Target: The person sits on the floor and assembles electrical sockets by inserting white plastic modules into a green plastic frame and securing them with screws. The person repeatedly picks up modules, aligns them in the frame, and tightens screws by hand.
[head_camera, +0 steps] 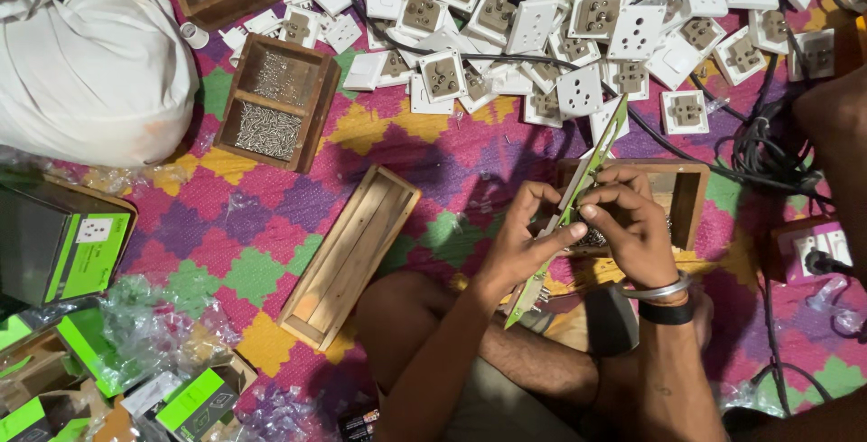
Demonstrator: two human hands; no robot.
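I sit cross-legged on a colourful patterned mat (271, 225). My left hand (524, 234) and my right hand (632, 225) together hold a long thin metal strip with green edges (591, 167), tilted from lower left to upper right. The fingers of both hands pinch it near its middle. Whether a small part sits between the fingertips I cannot tell. Behind my hands stands a small wooden box (686, 194), partly hidden. A bangle and a dark band circle my right wrist.
A heap of white socket parts (578, 27) lies at the top. A wooden tray of screws (275, 103), an empty wooden tray (348, 257), a white sack (90, 63), green boxes (72, 243), plastic wrappers and black cables (768, 153) surround me.
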